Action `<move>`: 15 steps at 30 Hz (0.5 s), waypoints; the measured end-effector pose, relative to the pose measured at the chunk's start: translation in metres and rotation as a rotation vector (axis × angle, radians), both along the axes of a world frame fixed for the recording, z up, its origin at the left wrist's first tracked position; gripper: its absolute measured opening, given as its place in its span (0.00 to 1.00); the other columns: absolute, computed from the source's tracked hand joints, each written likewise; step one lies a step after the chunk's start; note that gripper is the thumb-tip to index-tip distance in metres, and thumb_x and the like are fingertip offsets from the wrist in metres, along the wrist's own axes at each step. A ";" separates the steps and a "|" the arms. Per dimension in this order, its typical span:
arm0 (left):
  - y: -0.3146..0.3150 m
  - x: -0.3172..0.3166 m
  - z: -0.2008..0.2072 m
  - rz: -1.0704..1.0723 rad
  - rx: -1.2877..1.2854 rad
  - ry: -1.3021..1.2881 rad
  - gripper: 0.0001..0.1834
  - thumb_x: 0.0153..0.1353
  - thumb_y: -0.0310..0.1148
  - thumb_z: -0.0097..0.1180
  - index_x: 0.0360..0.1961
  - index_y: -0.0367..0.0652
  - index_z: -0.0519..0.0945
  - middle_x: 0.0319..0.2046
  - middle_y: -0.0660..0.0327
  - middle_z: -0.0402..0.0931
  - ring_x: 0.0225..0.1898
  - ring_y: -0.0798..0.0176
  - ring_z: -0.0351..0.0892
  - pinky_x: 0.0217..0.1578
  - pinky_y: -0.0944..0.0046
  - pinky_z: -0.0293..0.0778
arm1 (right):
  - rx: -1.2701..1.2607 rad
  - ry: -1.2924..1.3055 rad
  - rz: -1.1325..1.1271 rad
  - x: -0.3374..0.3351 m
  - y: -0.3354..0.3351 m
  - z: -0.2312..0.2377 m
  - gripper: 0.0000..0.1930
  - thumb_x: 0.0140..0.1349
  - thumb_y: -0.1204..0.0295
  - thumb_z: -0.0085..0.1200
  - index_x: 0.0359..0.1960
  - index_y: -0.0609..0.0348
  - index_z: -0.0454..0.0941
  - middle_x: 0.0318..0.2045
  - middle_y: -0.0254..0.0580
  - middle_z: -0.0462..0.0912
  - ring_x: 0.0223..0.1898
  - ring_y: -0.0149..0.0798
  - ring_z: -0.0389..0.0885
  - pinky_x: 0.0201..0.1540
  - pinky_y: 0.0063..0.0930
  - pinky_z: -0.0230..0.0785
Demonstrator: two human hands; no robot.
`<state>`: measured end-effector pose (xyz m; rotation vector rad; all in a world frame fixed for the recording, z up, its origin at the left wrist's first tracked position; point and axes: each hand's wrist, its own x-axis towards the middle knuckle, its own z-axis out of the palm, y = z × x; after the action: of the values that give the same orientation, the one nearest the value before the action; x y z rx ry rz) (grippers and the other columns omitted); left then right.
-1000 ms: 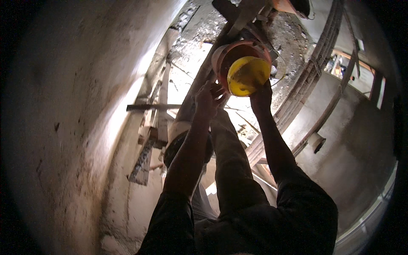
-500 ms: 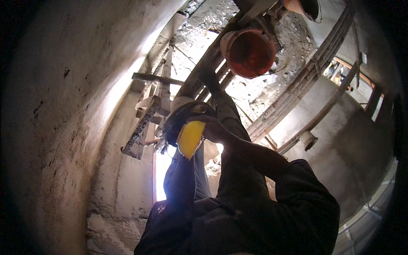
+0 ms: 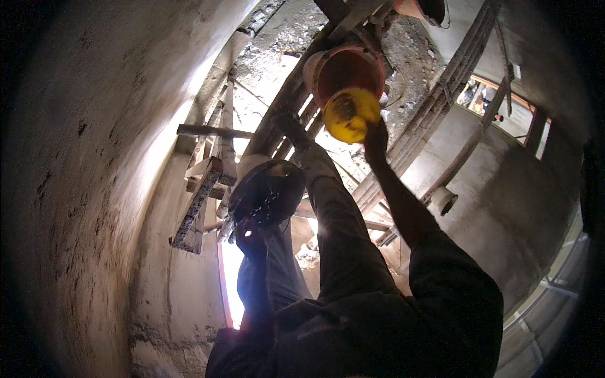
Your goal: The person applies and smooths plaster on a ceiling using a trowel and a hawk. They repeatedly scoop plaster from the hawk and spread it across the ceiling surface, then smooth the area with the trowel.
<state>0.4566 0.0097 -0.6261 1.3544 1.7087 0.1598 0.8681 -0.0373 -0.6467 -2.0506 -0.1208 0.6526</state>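
Showing dark patches, the held bowl (image 3: 351, 116) is round and yellow.

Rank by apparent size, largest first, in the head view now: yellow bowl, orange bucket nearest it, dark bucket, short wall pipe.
Orange bucket and dark bucket: too alike to rank.
Yellow bowl.
Short wall pipe, smallest.

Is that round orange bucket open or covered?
Open: no lid shows on the round orange bucket, and its inner wall is visible beyond the round yellow bowl in the right hand.
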 end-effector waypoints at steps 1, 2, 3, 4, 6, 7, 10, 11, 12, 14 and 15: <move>-0.015 -0.035 -0.011 0.025 0.056 0.059 0.10 0.53 0.29 0.62 0.36 0.39 0.79 0.35 0.58 0.77 0.34 0.64 0.76 0.33 0.68 0.73 | -0.070 -0.077 0.029 0.016 0.017 0.006 0.22 0.63 0.64 0.46 0.56 0.63 0.64 0.45 0.45 0.74 0.45 0.36 0.74 0.48 0.30 0.67; -0.007 -0.034 -0.001 0.099 0.036 0.164 0.12 0.53 0.31 0.62 0.38 0.38 0.78 0.35 0.59 0.76 0.34 0.65 0.75 0.31 0.68 0.72 | -0.212 -0.326 0.199 0.042 0.008 -0.019 0.21 0.61 0.68 0.44 0.56 0.59 0.65 0.45 0.47 0.75 0.44 0.38 0.75 0.44 0.33 0.70; 0.001 -0.042 0.002 0.129 0.030 0.144 0.12 0.54 0.30 0.61 0.38 0.38 0.77 0.35 0.59 0.76 0.34 0.65 0.75 0.32 0.68 0.72 | -0.331 -0.337 0.240 0.068 -0.012 -0.056 0.22 0.60 0.68 0.45 0.57 0.57 0.64 0.45 0.47 0.74 0.45 0.39 0.74 0.39 0.33 0.72; 0.001 -0.051 0.007 0.183 0.029 0.140 0.12 0.54 0.30 0.61 0.38 0.38 0.77 0.35 0.59 0.75 0.34 0.65 0.74 0.32 0.67 0.72 | -0.440 -0.342 0.311 0.093 -0.024 -0.095 0.23 0.58 0.68 0.46 0.57 0.54 0.64 0.46 0.47 0.74 0.46 0.39 0.74 0.34 0.32 0.74; 0.038 -0.039 0.037 0.117 -0.005 0.098 0.10 0.55 0.29 0.59 0.37 0.37 0.76 0.33 0.59 0.74 0.33 0.65 0.74 0.32 0.67 0.72 | -0.605 -0.261 0.361 0.114 -0.023 -0.130 0.24 0.58 0.67 0.47 0.58 0.53 0.63 0.46 0.47 0.73 0.46 0.40 0.74 0.34 0.32 0.74; 0.052 -0.032 0.051 0.164 -0.081 0.118 0.09 0.56 0.29 0.58 0.37 0.37 0.76 0.34 0.59 0.74 0.33 0.65 0.74 0.32 0.66 0.72 | -0.611 -0.232 0.367 0.123 -0.013 -0.142 0.25 0.57 0.67 0.48 0.58 0.53 0.63 0.47 0.47 0.73 0.47 0.40 0.73 0.34 0.32 0.74; 0.053 -0.066 0.053 -0.030 0.000 0.241 0.08 0.58 0.30 0.56 0.35 0.37 0.77 0.30 0.60 0.75 0.31 0.65 0.74 0.30 0.65 0.71 | -0.604 -0.150 0.392 0.131 0.013 -0.172 0.26 0.57 0.66 0.49 0.58 0.52 0.61 0.48 0.46 0.72 0.47 0.41 0.73 0.33 0.33 0.75; 0.055 -0.073 0.054 -0.029 -0.015 0.261 0.07 0.59 0.31 0.54 0.34 0.37 0.77 0.28 0.60 0.75 0.29 0.66 0.74 0.29 0.65 0.71 | -0.585 -0.123 0.382 0.131 0.016 -0.180 0.26 0.57 0.66 0.50 0.59 0.52 0.61 0.48 0.46 0.71 0.47 0.41 0.73 0.33 0.33 0.75; 0.055 -0.080 0.057 0.031 -0.069 0.244 0.07 0.59 0.31 0.54 0.33 0.37 0.76 0.28 0.60 0.76 0.28 0.66 0.73 0.29 0.65 0.70 | -0.564 -0.093 0.373 0.129 0.018 -0.183 0.27 0.57 0.65 0.50 0.59 0.52 0.61 0.49 0.46 0.71 0.48 0.41 0.73 0.33 0.33 0.75; 0.057 -0.096 0.060 0.151 -0.169 0.204 0.07 0.59 0.30 0.53 0.33 0.37 0.76 0.28 0.60 0.76 0.27 0.66 0.73 0.28 0.65 0.70 | -0.491 -0.022 0.311 0.122 0.014 -0.182 0.28 0.56 0.65 0.52 0.59 0.51 0.60 0.49 0.45 0.70 0.48 0.42 0.73 0.33 0.33 0.75; 0.058 -0.100 0.067 0.174 -0.229 0.236 0.07 0.59 0.30 0.52 0.32 0.35 0.75 0.28 0.59 0.75 0.27 0.66 0.72 0.29 0.64 0.69 | -0.452 0.014 0.292 0.120 0.015 -0.181 0.28 0.56 0.64 0.52 0.60 0.51 0.60 0.50 0.45 0.70 0.48 0.42 0.72 0.32 0.33 0.75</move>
<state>0.3565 0.0677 -0.5596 1.0888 1.9755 -0.1003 0.9880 -0.0228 -0.8273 -2.4872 -0.2899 0.9409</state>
